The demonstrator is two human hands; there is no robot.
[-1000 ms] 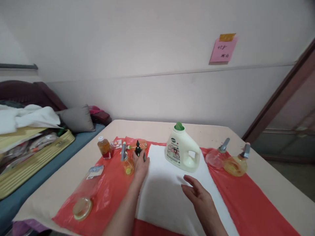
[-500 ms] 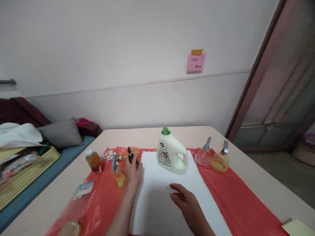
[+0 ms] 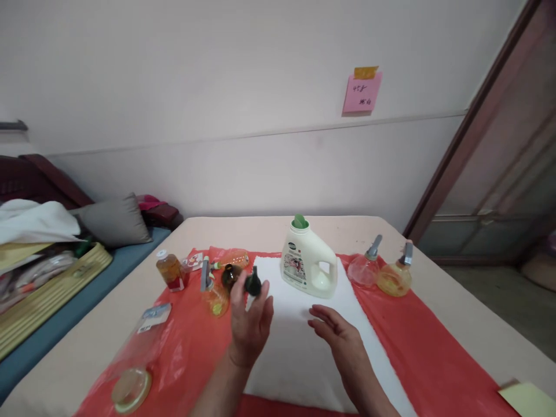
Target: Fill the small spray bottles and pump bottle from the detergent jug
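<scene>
My left hand is raised over the left edge of the white cloth, its fingers closed on a small black bottle top with a short spout. Just behind those fingers, on the red sheet, is a round dark brown bottle; whether the top is joined to it I cannot tell. My right hand hovers above the cloth with loosely curled, parted fingers and nothing in them. Beyond both hands stands a pale green detergent jug with a green piece in its mouth.
Left on the red sheet are a yellowish spray bottle, an amber bottle, an orange bottle lying down and a round lid. A pink and a yellow spray bottle stand right.
My left hand has come up and to the right, towards me, carrying the black top. The right hand stays over the cloth. The view has shifted slightly.
</scene>
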